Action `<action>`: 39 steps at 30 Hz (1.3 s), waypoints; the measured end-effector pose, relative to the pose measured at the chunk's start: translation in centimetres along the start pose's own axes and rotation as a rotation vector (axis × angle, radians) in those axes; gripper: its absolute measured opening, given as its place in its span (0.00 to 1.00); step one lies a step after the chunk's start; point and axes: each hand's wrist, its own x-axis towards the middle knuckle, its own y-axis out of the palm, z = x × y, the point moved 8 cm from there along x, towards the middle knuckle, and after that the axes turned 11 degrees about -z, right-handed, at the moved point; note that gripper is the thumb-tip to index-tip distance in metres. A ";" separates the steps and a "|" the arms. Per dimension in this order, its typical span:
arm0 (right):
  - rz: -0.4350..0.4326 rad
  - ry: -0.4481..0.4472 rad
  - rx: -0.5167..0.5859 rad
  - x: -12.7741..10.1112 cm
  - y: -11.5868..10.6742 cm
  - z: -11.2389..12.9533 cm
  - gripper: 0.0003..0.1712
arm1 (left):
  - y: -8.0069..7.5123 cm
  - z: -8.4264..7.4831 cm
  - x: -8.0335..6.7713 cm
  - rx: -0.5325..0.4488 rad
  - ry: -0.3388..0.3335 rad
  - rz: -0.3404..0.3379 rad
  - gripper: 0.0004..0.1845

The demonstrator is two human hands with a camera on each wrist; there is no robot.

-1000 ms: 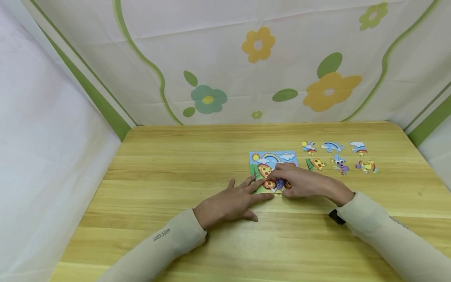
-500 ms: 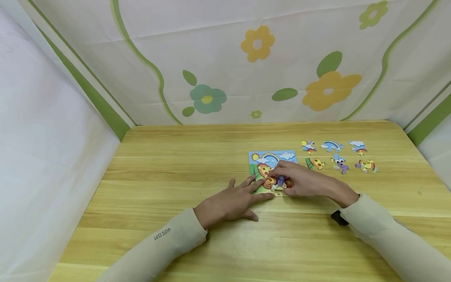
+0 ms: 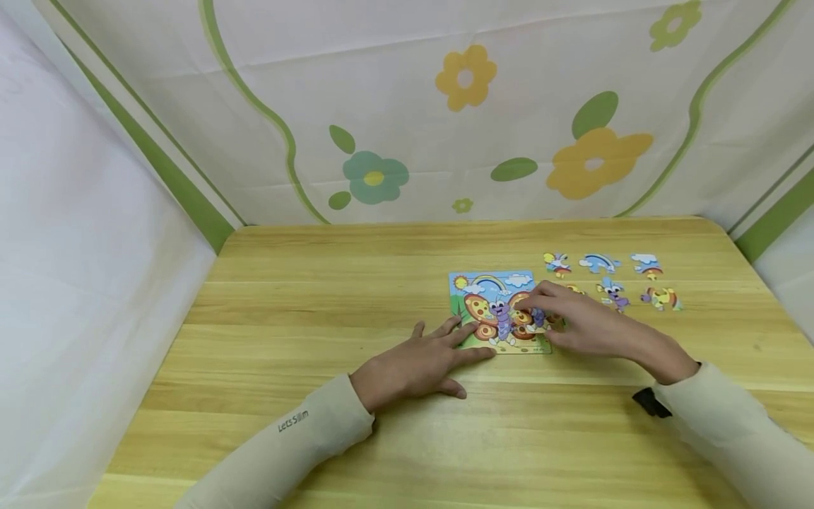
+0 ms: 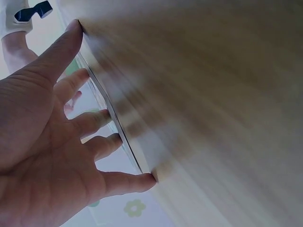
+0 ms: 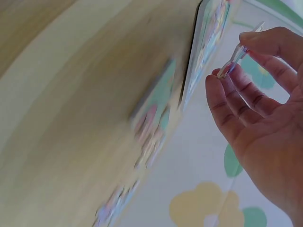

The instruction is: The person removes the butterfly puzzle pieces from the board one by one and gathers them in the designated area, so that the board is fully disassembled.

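A small puzzle board with a butterfly picture lies on the wooden table. My left hand lies flat on the table, its straight fingers pressing on the board's lower left corner; its wrist view shows the fingertips against the board's edge. My right hand hovers at the board's right edge and pinches a thin puzzle piece between thumb and finger. The right wrist view shows that piece edge-on in my right hand, close to the board.
Several loose puzzle pieces lie in two rows right of the board, among them a rainbow piece and a purple piece; one is partly under my right hand. Flowered cloth walls close in the table on three sides.
My right hand has moved right, from the middle of the board to its right edge, with a small piece pinched in it. The butterfly picture is now uncovered. The left hand has stayed put.
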 end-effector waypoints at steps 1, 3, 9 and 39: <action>-0.005 0.005 -0.003 -0.3 -0.3 -0.2 0.31 | 0.0 0.0 0.0 -0.001 0.000 0.000 0.41; -0.014 0.019 -0.005 -0.9 -1.0 -0.7 0.31 | 0.0 0.0 -0.1 -0.003 -0.001 0.000 0.41; -0.067 0.013 -0.041 -2.5 -2.6 -2.0 0.35 | 0.0 0.0 -0.1 -0.020 -0.002 -0.005 0.41; -0.205 0.027 -0.262 -9.1 -3.9 -7.8 0.41 | 0.1 0.0 -0.1 -0.017 -0.008 -0.006 0.41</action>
